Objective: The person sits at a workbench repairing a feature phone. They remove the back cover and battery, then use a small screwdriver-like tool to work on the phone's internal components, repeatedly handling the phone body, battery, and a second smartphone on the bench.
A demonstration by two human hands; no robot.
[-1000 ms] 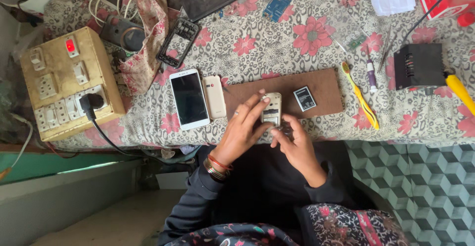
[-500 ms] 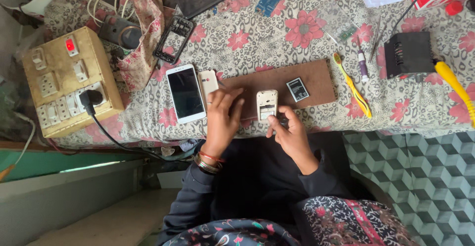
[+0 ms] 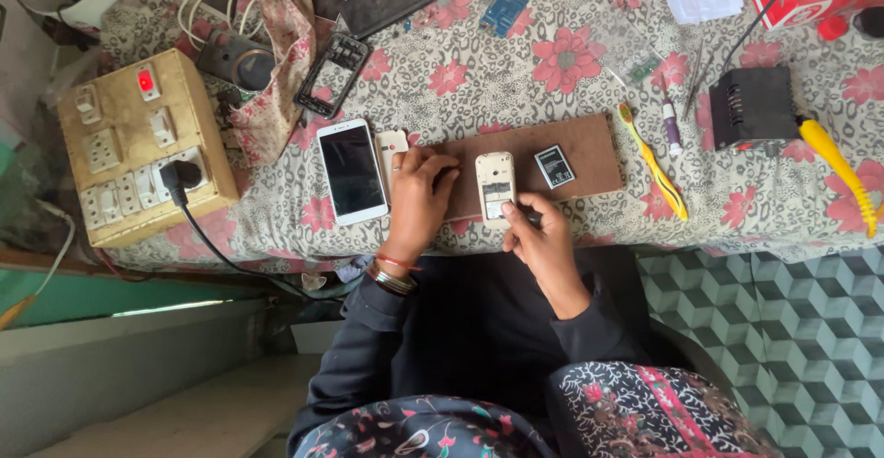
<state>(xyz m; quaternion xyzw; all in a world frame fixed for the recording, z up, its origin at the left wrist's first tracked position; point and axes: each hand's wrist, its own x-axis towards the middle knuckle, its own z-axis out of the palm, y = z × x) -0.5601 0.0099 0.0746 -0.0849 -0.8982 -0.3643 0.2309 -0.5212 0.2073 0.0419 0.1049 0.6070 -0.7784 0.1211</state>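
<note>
1. A small white phone with its back cover off lies face down on a brown board, at the board's near edge on the counter, which is spread with a flowered cloth.
2. The right hand sits just below and to the right of that phone. Its fingers are curled together, their tips touching the phone's lower right corner. They seem to pinch something small and dark, but I cannot tell what.
3. The left hand rests palm down on the board's left end, just left of the phone. Its fingers are loosely spread, flat on the board, not wrapped around anything.
4. The phone thus lies between the two hands, touched only at its corner.
5. A small battery lies on the board just right of the phone.
6. A white smartphone lies face up left of the left hand.
7. A yellow toothbrush lies past the board's right end.
</note>
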